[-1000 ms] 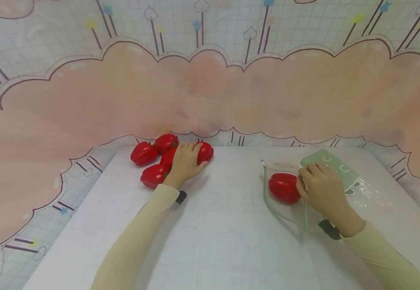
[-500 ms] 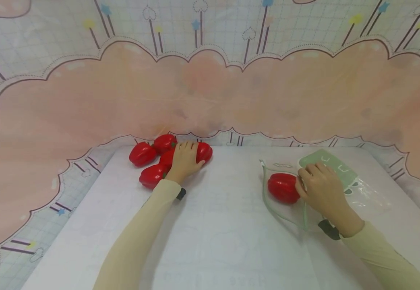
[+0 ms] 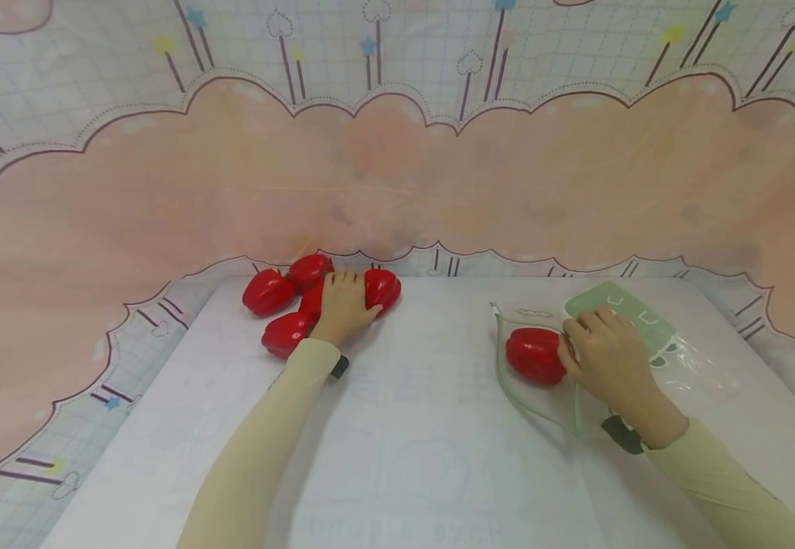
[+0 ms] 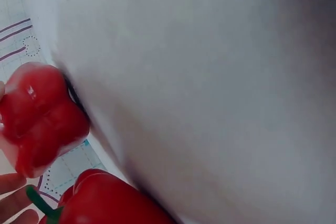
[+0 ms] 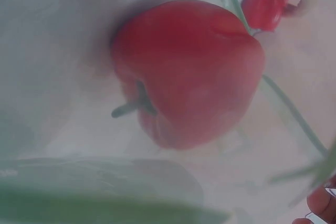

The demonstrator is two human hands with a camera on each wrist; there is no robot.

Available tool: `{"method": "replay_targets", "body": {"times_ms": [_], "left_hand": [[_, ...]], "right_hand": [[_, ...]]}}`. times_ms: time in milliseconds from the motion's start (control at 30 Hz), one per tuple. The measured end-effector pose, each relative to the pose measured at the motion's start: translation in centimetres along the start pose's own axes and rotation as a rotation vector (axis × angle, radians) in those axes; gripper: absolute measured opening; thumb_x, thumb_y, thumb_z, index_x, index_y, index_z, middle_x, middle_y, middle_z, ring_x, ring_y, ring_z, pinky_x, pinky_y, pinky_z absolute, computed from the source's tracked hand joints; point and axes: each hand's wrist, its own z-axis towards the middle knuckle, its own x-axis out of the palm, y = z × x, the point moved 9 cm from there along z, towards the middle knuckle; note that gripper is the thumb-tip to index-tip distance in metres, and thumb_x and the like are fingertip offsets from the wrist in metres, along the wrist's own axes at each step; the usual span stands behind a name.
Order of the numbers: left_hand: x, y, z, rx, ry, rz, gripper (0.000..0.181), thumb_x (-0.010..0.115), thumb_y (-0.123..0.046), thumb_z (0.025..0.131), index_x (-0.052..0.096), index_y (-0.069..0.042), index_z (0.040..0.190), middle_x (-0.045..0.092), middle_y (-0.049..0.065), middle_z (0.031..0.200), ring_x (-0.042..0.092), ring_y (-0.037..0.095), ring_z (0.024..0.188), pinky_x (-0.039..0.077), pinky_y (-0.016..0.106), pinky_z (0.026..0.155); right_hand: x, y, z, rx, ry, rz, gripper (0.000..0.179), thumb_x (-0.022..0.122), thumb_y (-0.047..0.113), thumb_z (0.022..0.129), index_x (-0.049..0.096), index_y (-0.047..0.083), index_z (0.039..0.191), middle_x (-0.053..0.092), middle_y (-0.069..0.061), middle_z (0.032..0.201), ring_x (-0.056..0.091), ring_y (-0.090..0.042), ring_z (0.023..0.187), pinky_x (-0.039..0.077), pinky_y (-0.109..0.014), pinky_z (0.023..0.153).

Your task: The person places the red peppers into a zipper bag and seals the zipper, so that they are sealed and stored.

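My left hand (image 3: 344, 311) lies among several red bell peppers at the back left. Its thumb touches the rightmost bell pepper (image 3: 385, 288), while the fingers stretch beside it over another bell pepper (image 3: 311, 300), partly hidden. In the left wrist view, fingertips (image 4: 14, 199) show near a bell pepper (image 4: 44, 116) without wrapping it. On the right, my right hand (image 3: 606, 358) pinches the rim of a clear, green-edged plastic bag (image 3: 502, 374), its mouth spread apart. One bell pepper (image 3: 536, 356) lies in the bag's mouth; the right wrist view shows that bell pepper (image 5: 189, 72) with its green stem.
More bell peppers lie left of my left hand: one bell pepper (image 3: 268, 293) at the far left, another bell pepper (image 3: 289, 334) nearer. The bag's printed green end (image 3: 620, 309) lies flat behind my right hand. A patterned cloth (image 3: 438, 183) rises behind the white table (image 3: 397, 442).
My left hand has slid slightly left, uncovering more of the rightmost bell pepper, which has stayed put. The right hand keeps its hold on the bag, and the bell pepper there has not moved.
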Motion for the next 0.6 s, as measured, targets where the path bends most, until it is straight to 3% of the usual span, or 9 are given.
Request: {"method": "replay_targets", "body": {"times_ms": [600], "left_hand": [[0.48, -0.88, 0.39, 0.073, 0.047, -0.122, 0.083, 0.078, -0.035, 0.073, 0.038, -0.003, 0.138, 0.052, 0.017, 0.132, 0.043, 0.034, 0.125, 0.034, 0.051, 0.110]], "right_hand": [[0.04, 0.15, -0.02, 0.000, 0.003, 0.001, 0.014, 0.068, 0.010, 0.072, 0.064, -0.002, 0.078, 0.060, -0.016, 0.069, 0.052, -0.029, 0.068, 0.051, -0.039, 0.056]]}}
